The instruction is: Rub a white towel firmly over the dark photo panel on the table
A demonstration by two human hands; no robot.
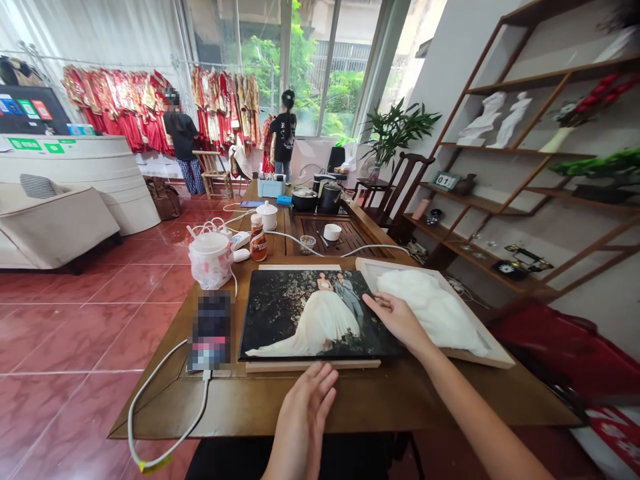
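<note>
A large glossy wedding photo panel (280,313) lies flat on the table before me, showing a couple against dark foliage. Pale wooden frame edges (313,365) stick out from beneath it at front and back. Close to its front edge is my left hand (307,400), open with the fingers stretched out and holding nothing. My right hand (397,319) is over the panel's right side, fingers extended, seemingly touching its surface; its thumb is partly hidden. Right of the panel sits a shallow wooden-edged frame (493,357) with white padding (425,303) in it.
A phone (210,330) on a white cable lies left of the panel on the brown table (240,407). Behind stand a plastic-wrapped cup (213,257), a bottle (258,239), a lidded white cup (267,215) and a tea tray (357,237). Two people stand by red garments further back.
</note>
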